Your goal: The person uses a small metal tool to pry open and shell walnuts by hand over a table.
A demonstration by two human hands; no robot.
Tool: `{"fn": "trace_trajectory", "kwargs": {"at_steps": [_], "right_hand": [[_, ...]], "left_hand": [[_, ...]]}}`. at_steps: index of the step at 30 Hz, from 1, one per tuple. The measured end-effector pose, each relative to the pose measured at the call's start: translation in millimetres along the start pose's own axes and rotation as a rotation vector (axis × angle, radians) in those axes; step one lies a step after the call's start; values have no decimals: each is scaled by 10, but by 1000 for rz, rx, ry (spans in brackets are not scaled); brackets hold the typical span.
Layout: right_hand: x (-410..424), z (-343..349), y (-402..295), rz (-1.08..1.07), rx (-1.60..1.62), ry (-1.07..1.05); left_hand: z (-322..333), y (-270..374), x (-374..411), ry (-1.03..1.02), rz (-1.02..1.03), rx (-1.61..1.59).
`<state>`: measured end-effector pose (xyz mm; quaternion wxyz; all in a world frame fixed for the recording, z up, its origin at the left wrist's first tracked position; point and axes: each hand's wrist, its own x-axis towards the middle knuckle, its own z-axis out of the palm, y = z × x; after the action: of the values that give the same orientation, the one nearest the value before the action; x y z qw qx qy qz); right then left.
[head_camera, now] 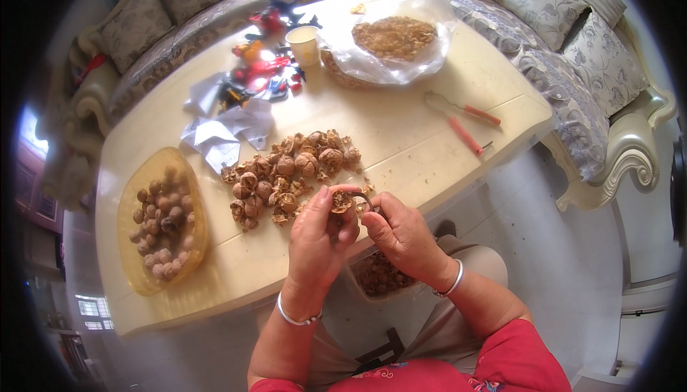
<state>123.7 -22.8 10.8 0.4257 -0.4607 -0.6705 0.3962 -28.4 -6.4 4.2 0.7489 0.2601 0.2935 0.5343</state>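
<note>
Between the thumb and fingers of my left hand is a cracked walnut, its broken inside facing up. My right hand grips a thin, dark metal pick with a bent end. The pick's tip reaches the walnut, and its handle is mostly hidden in my fist. Just beyond my left hand lies a heap of cracked walnuts and shell pieces on the cream table. Below the table edge, under my hands, a container holds broken shells.
Whole walnuts fill part of a yellow translucent basket at left. A plastic bag of walnut kernels, a paper cup, colourful toys and folded papers stand farther back. A red-handled nutcracker lies at right, near a sofa.
</note>
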Motion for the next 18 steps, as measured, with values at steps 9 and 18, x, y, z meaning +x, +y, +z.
{"fn": "trace_trajectory", "kwargs": {"at_steps": [9,18], "right_hand": [[6,-17,-36,23,4,-17],[-10,-19,-25,24,14,-22]], "left_hand": [[26,3,-16,46,39,92],[52,-15,-22,74,94,188]]}}
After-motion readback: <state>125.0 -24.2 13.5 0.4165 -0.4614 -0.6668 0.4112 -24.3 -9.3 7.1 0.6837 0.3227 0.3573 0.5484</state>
